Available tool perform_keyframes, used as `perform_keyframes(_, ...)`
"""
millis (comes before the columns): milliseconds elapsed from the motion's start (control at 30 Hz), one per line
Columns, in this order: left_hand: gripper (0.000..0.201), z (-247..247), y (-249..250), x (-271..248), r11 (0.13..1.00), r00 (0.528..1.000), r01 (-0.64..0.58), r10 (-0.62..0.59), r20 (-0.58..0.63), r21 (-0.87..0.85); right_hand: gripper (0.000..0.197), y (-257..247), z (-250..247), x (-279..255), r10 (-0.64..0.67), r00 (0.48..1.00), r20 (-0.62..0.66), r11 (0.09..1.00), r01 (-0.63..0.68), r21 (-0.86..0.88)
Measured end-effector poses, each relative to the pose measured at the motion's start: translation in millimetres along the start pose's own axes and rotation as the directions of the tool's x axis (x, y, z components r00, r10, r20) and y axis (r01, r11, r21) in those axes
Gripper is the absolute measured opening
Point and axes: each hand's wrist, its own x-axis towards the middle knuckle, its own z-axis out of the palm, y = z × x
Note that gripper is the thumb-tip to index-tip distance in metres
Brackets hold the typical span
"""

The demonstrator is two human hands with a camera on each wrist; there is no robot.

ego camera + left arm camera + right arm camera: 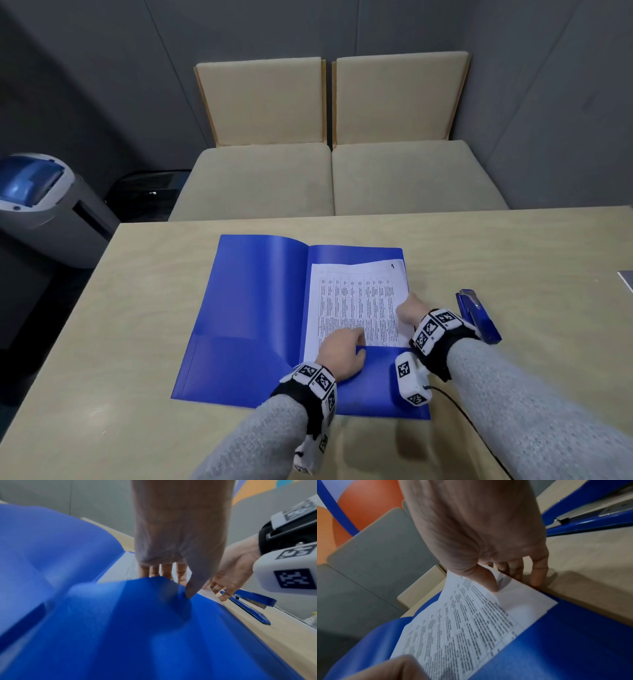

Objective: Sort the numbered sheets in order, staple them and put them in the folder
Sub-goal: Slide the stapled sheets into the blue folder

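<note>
An open blue folder (260, 308) lies flat on the pale wooden table (137, 308). The printed sheets (356, 301), with a "1" at the top right corner, lie on its right half, their bottom edge inside the right pocket (137, 615). My left hand (342, 353) pinches the pocket's upper edge, fingers behind the flap and thumb in front. My right hand (409, 310) pinches the right edge of the sheets (467, 626), thumb on top and fingers beneath, lifting that edge a little. A blue stapler (478, 317) lies just right of the folder, beyond my right wrist.
Two beige cushioned chairs (329, 171) stand against the far table edge. A grey machine with a blue lid (37, 198) stands on the floor at the left. A grey corner (627, 279) pokes in at the table's right edge. A black cable (455, 407) trails from my right wrist.
</note>
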Motion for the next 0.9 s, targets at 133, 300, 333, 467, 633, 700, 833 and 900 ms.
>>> perform_keyframes(133, 0.016, -8.0, -5.9, 1.4, 0.998, 0.999, -0.032, 0.030, 0.031, 0.050, 0.026, -5.6, -0.8, -7.1, -0.012, 1.000, 0.028, 0.997, 0.014, -0.081)
perform_keyframes(300, 0.013, -3.3, -6.7, 1.3, 0.999, 1.000, -0.006, 0.005, 0.017, 0.047, 0.015, -15.8, -4.6, -26.9, -0.014, 0.999, 0.044, 0.987, 0.021, -0.157)
perform_keyframes(333, 0.014, -3.0, -6.7, 2.0, 0.999, 1.000, 0.005, -0.005, 0.015, 0.040, 0.014, -17.1, -4.6, -31.2, -0.019, 1.000, 0.022, 0.989, 0.022, -0.146)
perform_keyframes(467, 0.015, -3.0, -8.2, 4.4, 0.999, 0.999, 0.032, -0.032, -0.005, -0.027, 0.055, -11.8, 0.6, -49.0, -0.008, 0.972, -0.235, 0.996, -0.012, -0.085)
perform_keyframes(633, 0.025, -31.7, -45.6, 0.7, 0.989, 0.937, 0.145, -0.129, -0.324, 0.024, 0.055, 3.9, 8.3, -63.2, -0.094, 0.973, -0.210, 0.975, 0.048, -0.215)
perform_keyframes(700, 0.032, -58.1, -80.8, -7.0, 0.933, 0.809, 0.361, -0.315, -0.496, -0.005, 0.051, 9.6, 15.0, -68.6, -0.094, 0.982, -0.165, 0.960, 0.045, -0.278)
perform_keyframes(833, 0.061, -96.8, -162.7, -44.0, 0.633, 0.470, 0.695, -0.758, -0.451, -0.341, 0.052, 15.4, 22.7, -79.2, -0.107, 0.982, -0.153, 0.958, 0.061, -0.279)
perform_keyframes(900, 0.071, -102.7, -191.2, -62.0, 0.562, 0.465, 0.705, -0.827, -0.316, -0.433, 0.054, 18.2, 23.5, -83.4, -0.084, 0.982, -0.172, 0.964, 0.037, -0.262)
